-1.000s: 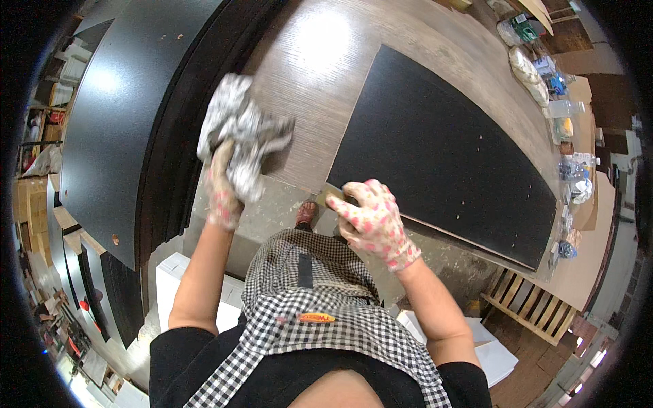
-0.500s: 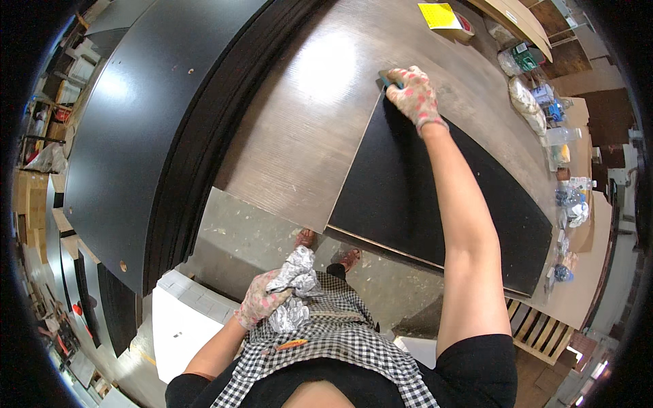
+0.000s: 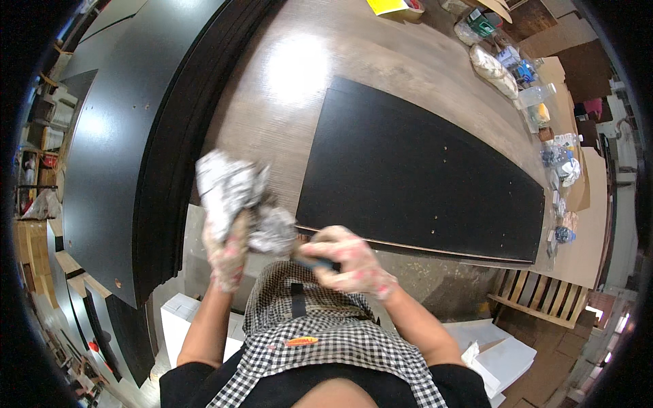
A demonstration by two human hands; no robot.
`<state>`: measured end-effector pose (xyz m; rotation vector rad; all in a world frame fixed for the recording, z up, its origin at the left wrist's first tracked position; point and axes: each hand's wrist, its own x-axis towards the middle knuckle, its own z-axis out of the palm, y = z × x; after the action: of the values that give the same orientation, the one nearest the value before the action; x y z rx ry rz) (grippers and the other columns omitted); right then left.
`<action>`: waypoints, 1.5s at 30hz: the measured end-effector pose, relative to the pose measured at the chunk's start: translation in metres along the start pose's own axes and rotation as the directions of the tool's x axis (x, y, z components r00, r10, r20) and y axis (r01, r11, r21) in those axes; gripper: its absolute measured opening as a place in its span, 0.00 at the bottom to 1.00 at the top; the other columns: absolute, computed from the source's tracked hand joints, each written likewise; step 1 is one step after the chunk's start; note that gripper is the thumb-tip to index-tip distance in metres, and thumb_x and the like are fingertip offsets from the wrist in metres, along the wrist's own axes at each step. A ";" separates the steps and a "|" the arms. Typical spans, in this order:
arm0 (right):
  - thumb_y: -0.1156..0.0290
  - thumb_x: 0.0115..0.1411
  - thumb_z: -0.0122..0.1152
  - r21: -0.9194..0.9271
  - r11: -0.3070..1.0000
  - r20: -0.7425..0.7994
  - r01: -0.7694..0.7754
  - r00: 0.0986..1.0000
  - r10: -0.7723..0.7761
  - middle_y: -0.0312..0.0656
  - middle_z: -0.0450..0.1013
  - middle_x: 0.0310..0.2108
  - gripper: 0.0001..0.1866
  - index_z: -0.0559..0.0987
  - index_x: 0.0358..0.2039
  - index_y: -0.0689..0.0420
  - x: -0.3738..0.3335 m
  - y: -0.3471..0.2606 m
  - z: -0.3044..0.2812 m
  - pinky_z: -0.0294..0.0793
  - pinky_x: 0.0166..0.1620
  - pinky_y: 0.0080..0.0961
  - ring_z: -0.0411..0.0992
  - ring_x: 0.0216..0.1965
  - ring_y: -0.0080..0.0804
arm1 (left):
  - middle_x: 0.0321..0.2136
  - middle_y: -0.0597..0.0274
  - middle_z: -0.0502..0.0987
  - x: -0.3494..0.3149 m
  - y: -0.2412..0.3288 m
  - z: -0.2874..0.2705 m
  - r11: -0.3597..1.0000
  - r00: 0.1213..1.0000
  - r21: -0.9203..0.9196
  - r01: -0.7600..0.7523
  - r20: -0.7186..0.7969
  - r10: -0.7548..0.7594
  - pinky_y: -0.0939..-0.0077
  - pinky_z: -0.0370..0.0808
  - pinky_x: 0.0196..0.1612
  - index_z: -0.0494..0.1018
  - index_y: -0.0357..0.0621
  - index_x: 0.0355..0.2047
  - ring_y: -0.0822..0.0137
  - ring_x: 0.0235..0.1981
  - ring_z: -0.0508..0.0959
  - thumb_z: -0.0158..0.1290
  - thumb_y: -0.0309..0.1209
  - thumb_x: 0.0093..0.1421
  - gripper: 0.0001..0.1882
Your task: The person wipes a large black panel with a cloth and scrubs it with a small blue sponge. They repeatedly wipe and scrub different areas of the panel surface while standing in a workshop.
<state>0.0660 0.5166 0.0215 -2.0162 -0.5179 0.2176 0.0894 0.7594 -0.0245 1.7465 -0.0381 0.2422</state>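
My left hand (image 3: pixel 228 251), in a pink-spotted work glove, is closed round a crumpled grey and white cloth (image 3: pixel 231 183). It is over the near-left edge of the wooden worktable (image 3: pixel 265 129). My right hand (image 3: pixel 350 262), gloved the same way, is in front of my apron, close to the cloth's lower end. Its fingers are wrapped round a small scraper-like tool (image 3: pixel 318 261) with a bluish handle; motion blurs its tip. Just beyond my right hand, a black curved-edge panel (image 3: pixel 422 170) lies flat on the worktable, with several small holes on its right part.
At the left a tall stack of black panels (image 3: pixel 129 149) borders the worktable. Bottles (image 3: pixel 539 94), bags and a white sack (image 3: pixel 494 71) line the right edge. A yellow sheet (image 3: pixel 386 6) lies at the far side, a slatted wooden pallet (image 3: pixel 537 298) at the lower right.
My right hand has come back from the panel's far corner toward my body with the tool. My left hand has lifted the cloth up and left. The panel now shows uncovered.
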 end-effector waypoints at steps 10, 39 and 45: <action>0.81 0.47 0.58 0.309 0.940 -0.718 -0.146 0.612 0.331 0.42 0.75 0.44 0.21 0.78 0.45 0.61 -0.143 0.026 -0.056 0.69 0.52 0.29 0.71 0.46 0.32 | 0.63 0.51 0.60 0.146 -0.031 0.191 0.597 0.750 0.499 -0.628 0.594 0.292 0.56 0.52 0.68 0.64 0.50 0.60 0.53 0.66 0.57 0.56 0.37 0.51 0.34; 0.68 0.56 0.59 0.479 0.711 -0.841 0.515 0.039 0.539 0.46 0.71 0.48 0.29 0.66 0.58 0.62 -0.305 0.094 -0.170 0.77 0.40 0.28 0.74 0.39 0.34 | 0.65 0.50 0.54 -0.011 0.041 0.233 0.503 0.460 0.355 -0.788 0.883 0.097 0.42 0.42 0.65 0.63 0.47 0.61 0.42 0.68 0.46 0.60 0.46 0.48 0.40; 0.68 0.55 0.59 0.431 0.727 -0.863 0.534 0.007 0.506 0.45 0.71 0.45 0.30 0.66 0.58 0.61 -0.422 0.144 -0.248 0.73 0.45 0.34 0.73 0.41 0.36 | 0.65 0.49 0.56 -0.075 0.114 0.420 0.490 0.324 0.259 -0.832 0.945 0.051 0.34 0.41 0.65 0.63 0.47 0.61 0.42 0.67 0.49 0.58 0.47 0.47 0.41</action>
<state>-0.1812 0.0716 -0.0119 -0.8296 0.5353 -1.0001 0.0568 0.3200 0.0016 2.4811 -1.5313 -0.2826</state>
